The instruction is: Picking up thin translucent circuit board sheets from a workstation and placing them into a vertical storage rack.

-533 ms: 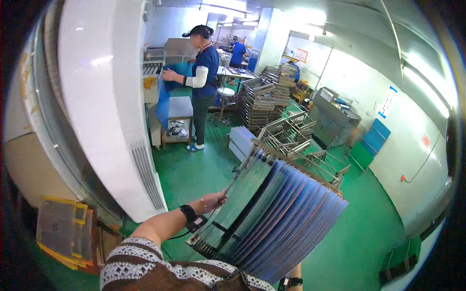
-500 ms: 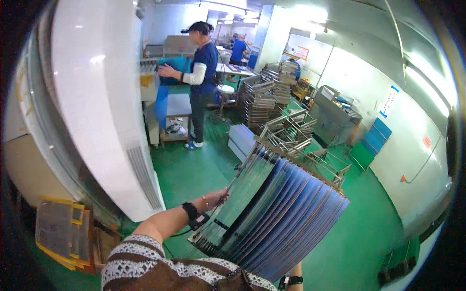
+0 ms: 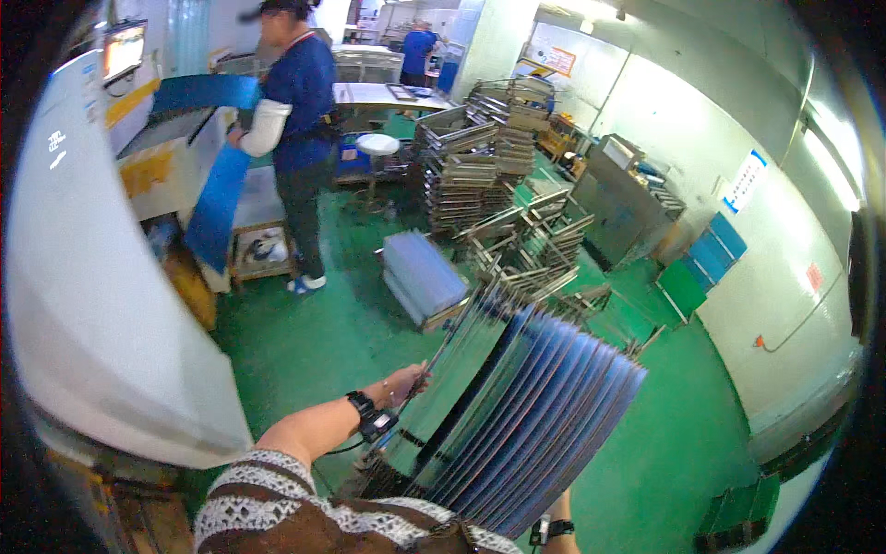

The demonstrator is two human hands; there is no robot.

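A wire-slotted metal rack [image 3: 449, 334] hangs tilted in front of my body, filled with upright thin blue sheets [image 3: 563, 397] standing side by side. Toward its left end the slots hold a dark sheet and a see-through stretch. My left hand [image 3: 404, 380] is closed around the rack's left edge bar, with a dark band and a small device on that wrist. Of my right arm only the banded wrist shows [image 3: 559, 528], beneath the rack's lower right side. The sheets hide that hand and its fingers.
A stack of pale blue sheets [image 3: 423, 275] sits on the green floor ahead. Behind it are piled metal racks [image 3: 471, 175] and a tangle of rack frames [image 3: 535, 242]. A co-worker [image 3: 300, 115] stands at a machine on the left, past a white cabinet [image 3: 120, 305]. Boards [image 3: 683, 291] lean right.
The view has moved forward with the rack still carried. The co-worker and white cabinet appear farther left, and more of the floor stack shows. The co-worker's raised arm has come lower.
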